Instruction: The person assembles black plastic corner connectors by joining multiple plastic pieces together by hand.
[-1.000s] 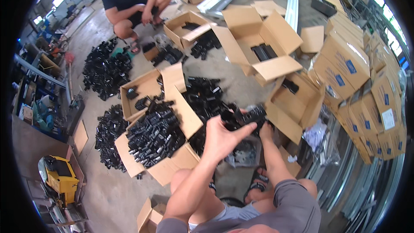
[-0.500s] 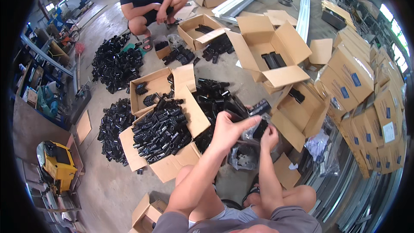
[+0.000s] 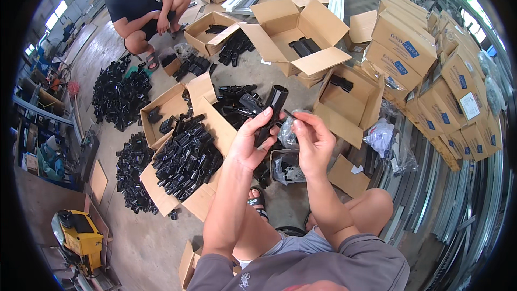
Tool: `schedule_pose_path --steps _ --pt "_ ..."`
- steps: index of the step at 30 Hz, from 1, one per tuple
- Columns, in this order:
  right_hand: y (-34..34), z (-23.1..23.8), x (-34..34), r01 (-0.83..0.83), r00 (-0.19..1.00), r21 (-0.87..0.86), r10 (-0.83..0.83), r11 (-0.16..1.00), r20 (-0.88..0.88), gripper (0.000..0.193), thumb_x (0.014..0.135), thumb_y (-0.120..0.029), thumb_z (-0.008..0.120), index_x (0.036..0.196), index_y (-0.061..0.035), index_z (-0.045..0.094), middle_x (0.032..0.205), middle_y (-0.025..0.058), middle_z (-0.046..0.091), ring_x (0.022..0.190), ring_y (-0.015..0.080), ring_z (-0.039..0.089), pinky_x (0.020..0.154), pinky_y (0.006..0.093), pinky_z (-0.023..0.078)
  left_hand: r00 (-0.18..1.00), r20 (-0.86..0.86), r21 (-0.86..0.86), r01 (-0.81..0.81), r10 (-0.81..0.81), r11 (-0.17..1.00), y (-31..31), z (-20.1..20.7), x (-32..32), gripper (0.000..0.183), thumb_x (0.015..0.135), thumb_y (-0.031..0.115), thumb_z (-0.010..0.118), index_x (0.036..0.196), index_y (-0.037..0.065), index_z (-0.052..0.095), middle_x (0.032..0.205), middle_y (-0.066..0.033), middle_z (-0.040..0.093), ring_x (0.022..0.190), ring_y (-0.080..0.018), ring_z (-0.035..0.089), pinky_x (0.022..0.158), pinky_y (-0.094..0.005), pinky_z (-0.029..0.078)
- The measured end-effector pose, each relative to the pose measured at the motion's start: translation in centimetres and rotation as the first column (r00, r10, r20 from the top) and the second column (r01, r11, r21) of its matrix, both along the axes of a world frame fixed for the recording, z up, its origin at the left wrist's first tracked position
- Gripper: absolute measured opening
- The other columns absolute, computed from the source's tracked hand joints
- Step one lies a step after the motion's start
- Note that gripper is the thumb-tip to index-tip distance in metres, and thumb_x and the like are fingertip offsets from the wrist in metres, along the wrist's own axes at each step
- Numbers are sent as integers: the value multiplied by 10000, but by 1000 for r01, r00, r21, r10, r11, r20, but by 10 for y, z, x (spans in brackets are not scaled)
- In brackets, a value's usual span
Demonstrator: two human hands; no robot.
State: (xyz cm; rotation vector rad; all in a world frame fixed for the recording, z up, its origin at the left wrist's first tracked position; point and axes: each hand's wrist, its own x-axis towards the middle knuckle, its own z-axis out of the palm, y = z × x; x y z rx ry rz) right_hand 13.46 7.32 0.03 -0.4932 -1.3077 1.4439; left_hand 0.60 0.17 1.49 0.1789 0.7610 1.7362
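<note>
My left hand (image 3: 249, 143) is closed around a glossy black tubular fitting (image 3: 276, 97), its round hollow end tilted up and away from me. A second black piece beside it, partly behind the fingers, may belong to the same part. My right hand (image 3: 313, 145) pinches a thin dark piece (image 3: 291, 115) between thumb and fingers, close to the fitting's side. Below the fingers, a clear plastic bag (image 3: 288, 137) shows between my hands. Under it stands a small carton (image 3: 277, 156) with clear plastic in it.
To the left, black parts (image 3: 188, 159) fill an open carton, with heaps (image 3: 121, 94) on the floor. Ahead are open cartons (image 3: 326, 32) and a crouching person (image 3: 134, 16). Stacked cartons (image 3: 404, 48) and metal profiles (image 3: 447, 205) lie right; a yellow machine (image 3: 83, 240) stands left.
My hands have risen and turned, and the black fitting now points upward in my left hand. My right hand has left the clear bag with a thin dark piece. The view has shifted right.
</note>
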Motion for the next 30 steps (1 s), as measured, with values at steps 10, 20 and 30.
schedule_pose_path --steps 10,20,30 --pt "1 -12 -6 -106 980 -199 69 974 -185 165 941 -45 636 1095 14 635 985 61 670 865 99 621 773 250 509 859 -479 11 -202 182 979 5 20 31 281 796 64 791 1056 17 694 853 -1 705 715 -38 613 642 -206 488" --pt "3 -24 4 -366 910 -501 190 784 -369 250 979 -90 542 1218 -39 596 1126 71 657 1018 169 642 876 319 532 412 -866 178 -275 284 945 5 4 32 353 745 31 816 1065 -35 685 930 -51 709 839 -82 641 768 -244 523" --pt "-4 -20 9 -395 901 -576 180 716 -394 256 992 -169 525 1219 -58 569 1138 51 635 1038 154 618 898 316 509 243 -922 228 -287 301 930 6 13 35 322 698 41 844 983 -29 711 943 -62 706 815 -90 644 741 -246 519"
